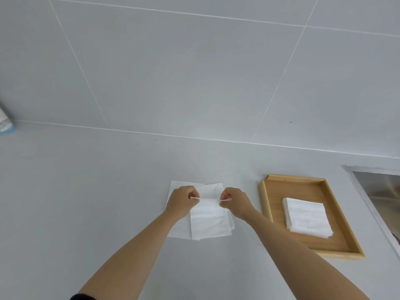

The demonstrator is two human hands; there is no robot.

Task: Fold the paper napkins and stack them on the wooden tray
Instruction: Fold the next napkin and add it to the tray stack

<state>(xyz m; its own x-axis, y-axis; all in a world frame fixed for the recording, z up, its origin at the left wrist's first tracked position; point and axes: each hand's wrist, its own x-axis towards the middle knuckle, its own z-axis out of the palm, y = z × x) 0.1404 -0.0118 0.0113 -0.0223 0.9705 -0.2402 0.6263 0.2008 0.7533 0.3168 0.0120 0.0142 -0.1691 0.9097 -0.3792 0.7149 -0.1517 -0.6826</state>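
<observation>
A white paper napkin (208,219) lies on the grey counter, on top of other unfolded napkins (176,186). My left hand (181,201) pinches its far left corner and my right hand (234,202) pinches its far right corner, lifting that far edge off the pile. To the right sits the wooden tray (265,204) with a stack of folded napkins (306,217) inside it.
A metal sink (381,191) starts just right of the tray. A white and blue roll or pack (6,124) leans at the far left by the tiled wall (194,72). Grey counter (86,191) spreads to the left of the napkins.
</observation>
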